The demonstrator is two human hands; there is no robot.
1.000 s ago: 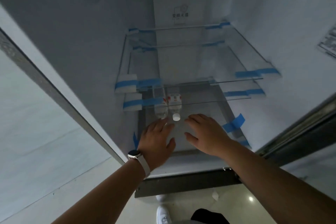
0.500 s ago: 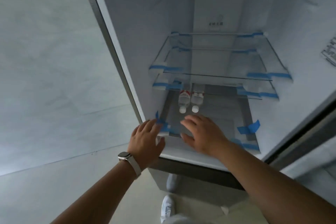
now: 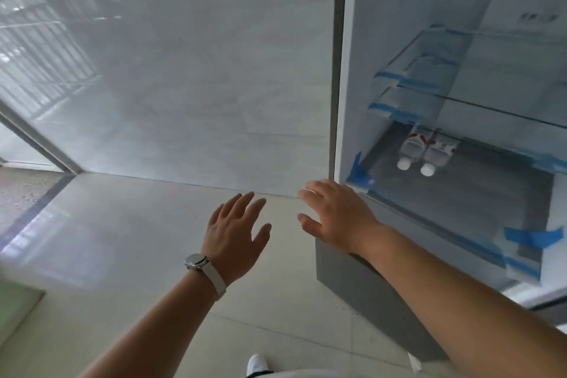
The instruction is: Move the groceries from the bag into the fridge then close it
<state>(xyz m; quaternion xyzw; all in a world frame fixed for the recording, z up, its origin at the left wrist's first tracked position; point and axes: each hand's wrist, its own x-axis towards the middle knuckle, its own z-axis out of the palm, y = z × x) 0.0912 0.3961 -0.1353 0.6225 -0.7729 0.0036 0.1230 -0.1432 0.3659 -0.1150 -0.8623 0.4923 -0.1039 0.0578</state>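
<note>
The open fridge [image 3: 352, 70] fills the right side of the view. Two clear bottles [image 3: 425, 152] with white caps and red-white labels lie side by side on its bottom shelf, caps toward me. My left hand [image 3: 234, 230], with a white watch on the wrist, hangs over the floor to the left of the fridge, fingers spread and holding nothing. My right hand [image 3: 334, 212] hovers at the fridge's lower left front corner, fingers straight and empty. No bag is in view.
Glass shelves [image 3: 478, 107] taped with blue tape sit above the bottles. A pale tiled wall [image 3: 184, 70] stands left of the fridge over a glossy tiled floor [image 3: 122, 255]. A green edge [image 3: 15, 301] shows at far left. My white shoe [image 3: 257, 364] is at the bottom.
Both hands have pulled back out of the fridge and swung left. My view has turned left, so the fridge now sits at the right edge. The bottles stay on the shelf.
</note>
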